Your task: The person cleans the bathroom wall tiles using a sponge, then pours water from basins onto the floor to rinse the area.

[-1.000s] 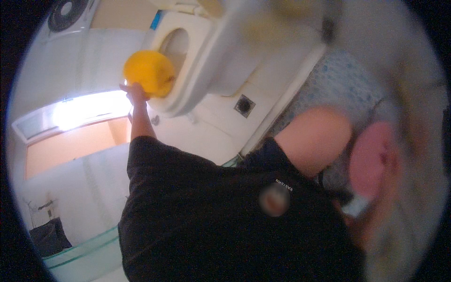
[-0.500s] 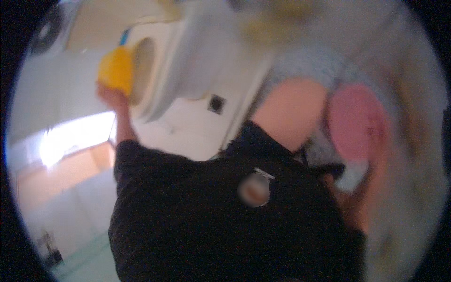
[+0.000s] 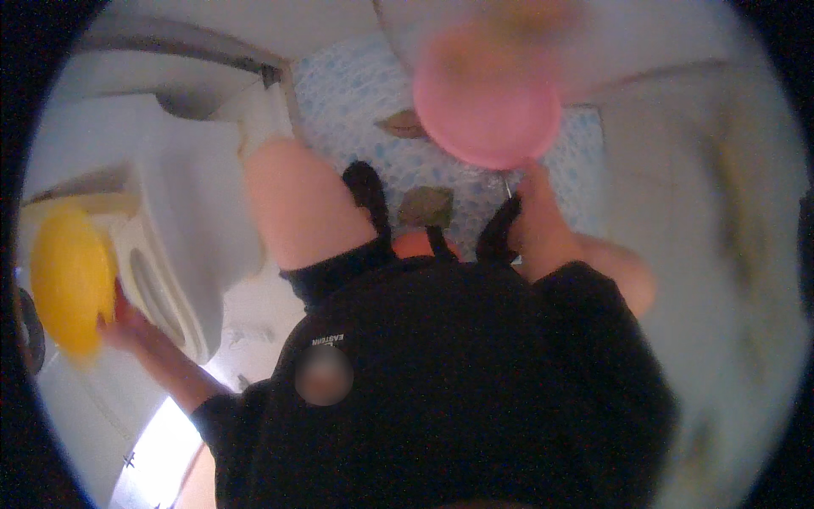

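Note:
On the left, my left hand [image 3: 123, 324] is closed on the lower edge of a yellow plastic basin [image 3: 69, 280], with the thumb and fingers at its rim. That basin is held beside a white fixture with an oval opening [image 3: 157, 288]. Toward the upper right, my right hand [image 3: 532, 185] grips the near rim of a round pink basin [image 3: 496, 127]. The pink basin is over the pebble-patterned floor, its far part smeared by blur. My right fingers are partly hidden by the rim and blurred.
Blue-and-white pebble-patterned flooring [image 3: 331, 102] lies around my dark footwear [image 3: 366, 191]. Two brownish-green flat patches [image 3: 426, 206] are on it, and something orange [image 3: 424, 246] shows by my shirt hem. A pale wall [image 3: 678, 170] rises at the right; a bright opening [image 3: 157, 454] is at lower left.
My view has swung to the right. The pink basin now appears farther up and left in the picture, the yellow one lower and farther left. Both hands keep their hold.

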### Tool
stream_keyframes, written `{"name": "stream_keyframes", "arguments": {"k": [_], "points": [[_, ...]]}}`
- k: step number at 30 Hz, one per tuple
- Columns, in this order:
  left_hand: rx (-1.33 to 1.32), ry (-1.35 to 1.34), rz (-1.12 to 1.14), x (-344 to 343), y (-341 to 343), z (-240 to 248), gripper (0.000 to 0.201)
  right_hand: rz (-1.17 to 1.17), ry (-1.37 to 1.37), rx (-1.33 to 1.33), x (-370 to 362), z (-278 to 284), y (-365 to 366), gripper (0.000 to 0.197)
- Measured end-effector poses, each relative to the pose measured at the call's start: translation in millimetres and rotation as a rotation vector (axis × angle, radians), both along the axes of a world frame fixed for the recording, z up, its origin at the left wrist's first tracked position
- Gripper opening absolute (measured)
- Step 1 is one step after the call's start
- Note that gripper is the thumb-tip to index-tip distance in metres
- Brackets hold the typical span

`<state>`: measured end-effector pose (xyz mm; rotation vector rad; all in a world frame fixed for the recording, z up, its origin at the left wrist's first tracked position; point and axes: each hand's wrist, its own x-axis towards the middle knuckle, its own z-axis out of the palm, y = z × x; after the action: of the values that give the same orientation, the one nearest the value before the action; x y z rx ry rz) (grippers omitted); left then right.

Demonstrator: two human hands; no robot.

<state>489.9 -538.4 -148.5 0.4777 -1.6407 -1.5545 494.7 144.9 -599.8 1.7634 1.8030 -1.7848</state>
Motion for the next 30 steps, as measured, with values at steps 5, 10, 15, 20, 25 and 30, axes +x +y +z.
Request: {"name": "stream_keyframes", "arguments": {"k": [5,10,15,20,25,30], "points": [[0.322,-0.032,-0.482,-137,141,-61,0.063,-0.387,0.347,-0.510,-8,-32,-3,0.037],[0.492,-0.346,-0.851,-177,313,-197,0.057,-0.222,0.346,-0.399,-32,25,-7,0.032],[0.619,-0.552,-0.928,-161,431,-315,0.044,0.066,0.288,-0.257,-35,43,-7,0.034],[0.590,-0.944,-0.709,-123,468,-375,0.047,0.075,0.305,-0.370,-28,57,-10,0.027],[0.699,-0.877,-0.658,-89,420,-440,0.050,0.283,0.239,-0.418,-29,57,-34,0.021],[0.839,-1.033,-0.547,-84,340,-438,0.050,0.501,0.194,-0.490,-49,58,-98,0.024]]}}
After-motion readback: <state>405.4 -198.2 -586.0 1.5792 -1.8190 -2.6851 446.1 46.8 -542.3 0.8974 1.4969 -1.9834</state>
